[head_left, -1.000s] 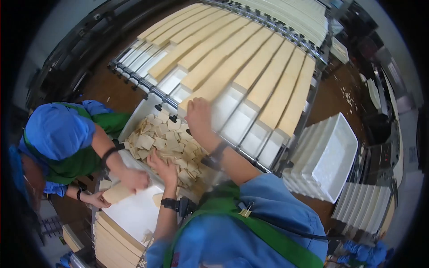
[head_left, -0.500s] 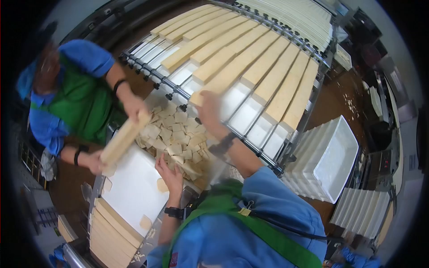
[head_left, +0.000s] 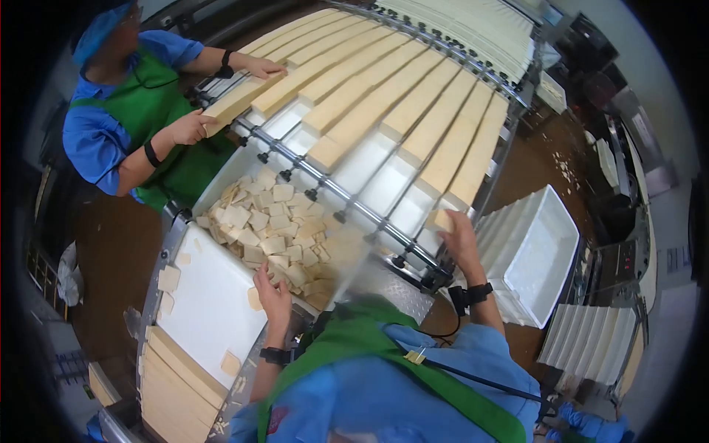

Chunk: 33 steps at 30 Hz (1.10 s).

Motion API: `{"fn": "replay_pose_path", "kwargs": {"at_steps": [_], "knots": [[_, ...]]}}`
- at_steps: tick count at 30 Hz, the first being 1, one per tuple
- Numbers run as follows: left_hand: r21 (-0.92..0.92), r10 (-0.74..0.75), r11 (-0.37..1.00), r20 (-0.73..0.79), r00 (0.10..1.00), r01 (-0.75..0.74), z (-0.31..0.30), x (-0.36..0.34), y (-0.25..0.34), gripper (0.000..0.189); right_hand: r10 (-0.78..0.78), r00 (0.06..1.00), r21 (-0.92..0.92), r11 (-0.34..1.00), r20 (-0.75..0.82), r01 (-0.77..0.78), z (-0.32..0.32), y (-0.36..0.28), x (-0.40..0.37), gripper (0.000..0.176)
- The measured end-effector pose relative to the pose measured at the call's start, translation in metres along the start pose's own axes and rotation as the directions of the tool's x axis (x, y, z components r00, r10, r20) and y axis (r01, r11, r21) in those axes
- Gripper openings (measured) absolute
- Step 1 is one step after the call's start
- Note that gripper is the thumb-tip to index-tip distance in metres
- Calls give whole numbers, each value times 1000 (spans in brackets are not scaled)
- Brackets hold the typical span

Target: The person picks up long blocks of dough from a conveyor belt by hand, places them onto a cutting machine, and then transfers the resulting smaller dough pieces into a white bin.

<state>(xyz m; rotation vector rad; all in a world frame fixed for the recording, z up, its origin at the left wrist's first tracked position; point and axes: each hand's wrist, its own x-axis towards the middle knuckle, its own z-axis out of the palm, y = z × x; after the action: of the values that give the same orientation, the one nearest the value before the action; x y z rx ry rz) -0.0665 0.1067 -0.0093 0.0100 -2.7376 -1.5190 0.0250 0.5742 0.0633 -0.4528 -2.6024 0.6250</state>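
Note:
My right hand [head_left: 461, 240] is at the near right corner of the slatted rack. Its fingers are closed around the end of a pale stack of thin square sheets [head_left: 441, 220], apparently the near end of one of the long rows. My left hand [head_left: 275, 299] is held with its fingers apart and nothing in it, at the near edge of a bin of loose square sheets [head_left: 277, 221]. Several long pale rows [head_left: 380, 100] lie side by side on the rack, whose near edge is a metal bar [head_left: 332, 188] with black knobs.
Across the rack's left end, a co-worker [head_left: 140, 103] grips a pale stack [head_left: 247, 100] with both hands. A white board [head_left: 203, 295] lies left of me, with more stacks [head_left: 177, 384] below it. White nested crates [head_left: 543, 251] stand at right.
My right hand has moved right, from a middle row's end to the rack's near right corner. My left hand stays by the bin. The co-worker has carried a stack onto the rack's left end.

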Motion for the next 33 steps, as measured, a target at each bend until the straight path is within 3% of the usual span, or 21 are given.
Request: {"fn": "replay_pose_path", "kwargs": {"at_steps": [1,4,8,9,12,14,15,17,20,24,28,29,30,31,32,33], "knots": [[-8,18,1000,22,1000,-18,2,2,3,67,34,993,-2,999,115,-34,-1,8,-4,62],[-13,40,999,59,997,-39,8,5,12,67,88,996,-106,991,32,-84,0,18,2,61],[-22,40,999,70,997,-38,14,7,23,62,40,994,-387,922,106,4,-15,20,32,57],[-21,38,999,68,997,-37,16,7,22,62,37,993,-385,923,108,7,-13,23,36,57],[-15,22,1000,70,997,-21,17,2,12,61,153,982,-456,886,110,-88,0,26,40,56],[9,22,1000,69,997,-22,18,-2,4,58,284,957,-563,783,-51,-263,8,25,45,74],[9,15,1000,59,998,-15,17,-3,3,58,274,961,-562,788,-44,-251,11,21,46,74],[-13,-9,1000,52,999,10,15,-8,0,55,247,967,-686,694,-60,-219,14,14,42,93],[-22,-30,999,28,999,30,13,-13,-1,51,233,971,-562,810,49,-165,18,12,51,105],[-29,-26,999,-29,999,25,-3,-15,5,49,243,966,-538,828,91,-158,44,57,59,103],[-101,-142,988,-260,955,120,-47,-35,3,42,146,984,-714,700,105,-28,44,74,56,101],[-18,-59,998,-371,927,57,-65,-45,-2,42,202,973,-795,606,110,-36,47,81,56,102],[86,22,996,-480,877,22,-86,-60,-10,42,273,941,-807,590,198,-1,35,65,59,104],[145,12,986,-572,820,87,-102,-73,-32,43,400,905,-832,544,144,-108,38,45,70,111],[141,-36,975,-663,748,172,-117,-90,-44,43,406,895,-858,511,186,-53,25,-12,76,105],[196,-65,921,-775,628,337,-131,-106,-52,45,220,963,-832,555,155,7,34,-23,76,96]]}}
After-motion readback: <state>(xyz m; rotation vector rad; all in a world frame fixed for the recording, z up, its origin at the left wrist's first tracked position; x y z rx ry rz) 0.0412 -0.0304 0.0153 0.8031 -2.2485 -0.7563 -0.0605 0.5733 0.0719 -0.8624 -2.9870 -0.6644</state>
